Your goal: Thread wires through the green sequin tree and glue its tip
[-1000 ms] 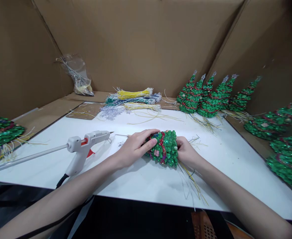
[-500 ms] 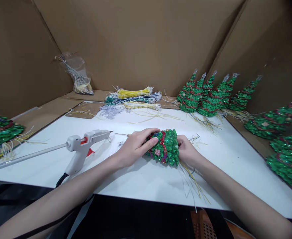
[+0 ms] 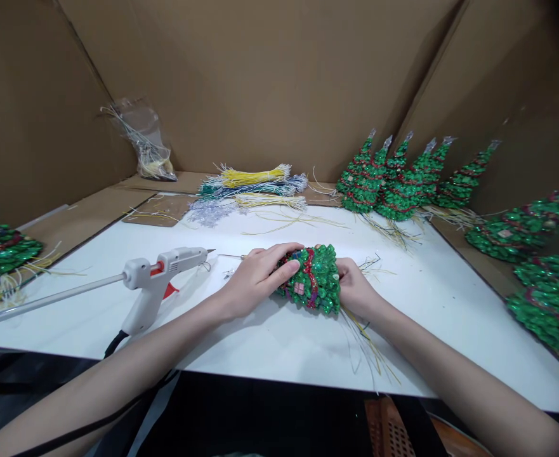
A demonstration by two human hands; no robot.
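Observation:
A green glittery Christmas tree ornament (image 3: pixel 324 279) with red garland lies on its side over the white tabletop. My left hand (image 3: pixel 255 282) is wrapped round its narrower upper part, thumb on the near face, covering the tip. At the broad base, my right hand (image 3: pixel 355 285) has its fingers curled in against the underside; the fingertips are hidden behind the tree. Thin yellow, white and dark wires (image 3: pixel 369 346) trail from the base toward the table's front edge. Just beyond my left hand, a thin metal rod (image 3: pixel 229 256) sticks out, partly hidden.
A white glue gun (image 3: pixel 153 282) stands at left with a long glue stick and black cord. Wire bundles (image 3: pixel 255 178) lie at the back beside clear plastic pieces (image 3: pixel 207 211). Several finished trees (image 3: pixel 403 184) line the right; another tree (image 3: pixel 3 251) lies at far left. A plastic bag (image 3: pixel 150 143) leans back left.
The whole view has shifted slightly. Both hands keep about the same hold on the tree, which hardly moves between them.

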